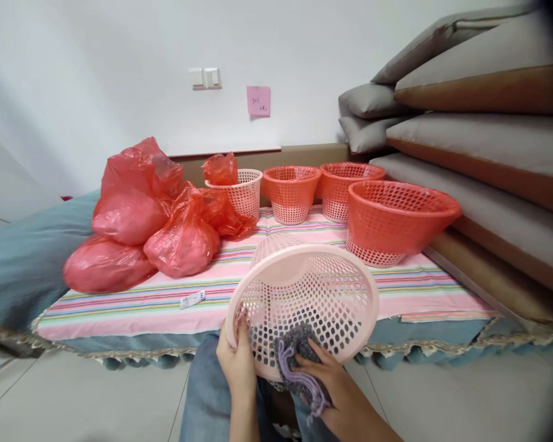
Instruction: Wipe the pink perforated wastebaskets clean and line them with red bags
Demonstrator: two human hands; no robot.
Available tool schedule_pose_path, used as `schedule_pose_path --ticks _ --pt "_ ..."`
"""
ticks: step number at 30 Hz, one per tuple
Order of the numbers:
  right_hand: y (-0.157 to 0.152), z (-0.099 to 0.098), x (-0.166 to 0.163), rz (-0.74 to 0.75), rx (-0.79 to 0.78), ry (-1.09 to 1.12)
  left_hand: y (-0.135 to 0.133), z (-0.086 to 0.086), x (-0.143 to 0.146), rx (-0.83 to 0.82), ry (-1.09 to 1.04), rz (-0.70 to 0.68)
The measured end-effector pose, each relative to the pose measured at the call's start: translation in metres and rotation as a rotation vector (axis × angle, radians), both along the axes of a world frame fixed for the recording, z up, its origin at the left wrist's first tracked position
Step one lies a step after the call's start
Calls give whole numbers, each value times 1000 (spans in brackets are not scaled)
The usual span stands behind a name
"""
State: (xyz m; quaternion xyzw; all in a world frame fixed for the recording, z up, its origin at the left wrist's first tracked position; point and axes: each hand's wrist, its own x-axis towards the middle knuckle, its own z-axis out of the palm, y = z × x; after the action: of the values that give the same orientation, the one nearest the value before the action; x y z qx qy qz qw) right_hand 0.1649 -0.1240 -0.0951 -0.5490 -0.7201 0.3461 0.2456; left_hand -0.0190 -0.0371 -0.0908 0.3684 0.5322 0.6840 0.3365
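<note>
A pale pink plastic basket (295,258) full of holes lies tilted over my lap, its mouth turned towards me. My left hand (240,350) grips its rim on the left, thumb inside the wall. In my right hand (325,374) is a dark grey cloth (299,344) with purple yarn along it, pressed against the inside of the basket near its lower rim. Part of the cloth is hidden under my fingers. Jeans show beneath the basket.
A striped cloth (152,316) covers the low couch. Stuffed red plastic bags (133,202) lie left. Behind stand a pale basket (246,193) and several baskets wrapped in red plastic (396,212). Grey-brown cushions (488,138) are stacked right. A small white packet (192,299) lies near the front edge.
</note>
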Motion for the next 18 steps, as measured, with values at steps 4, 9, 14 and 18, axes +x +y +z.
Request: schedule_pose_path --ticks 4,9,14,18 --pt "-14 0 5 -147 -39 124 -4 3 1 -11 -71 -56" --pt "29 29 11 -281 130 414 -18 16 12 -44 -100 -99" --pt "119 33 10 -434 374 181 -36 36 17 -96 64 -178" --pt "162 -1 -11 -373 181 -200 -40 42 13 -171 201 -180"
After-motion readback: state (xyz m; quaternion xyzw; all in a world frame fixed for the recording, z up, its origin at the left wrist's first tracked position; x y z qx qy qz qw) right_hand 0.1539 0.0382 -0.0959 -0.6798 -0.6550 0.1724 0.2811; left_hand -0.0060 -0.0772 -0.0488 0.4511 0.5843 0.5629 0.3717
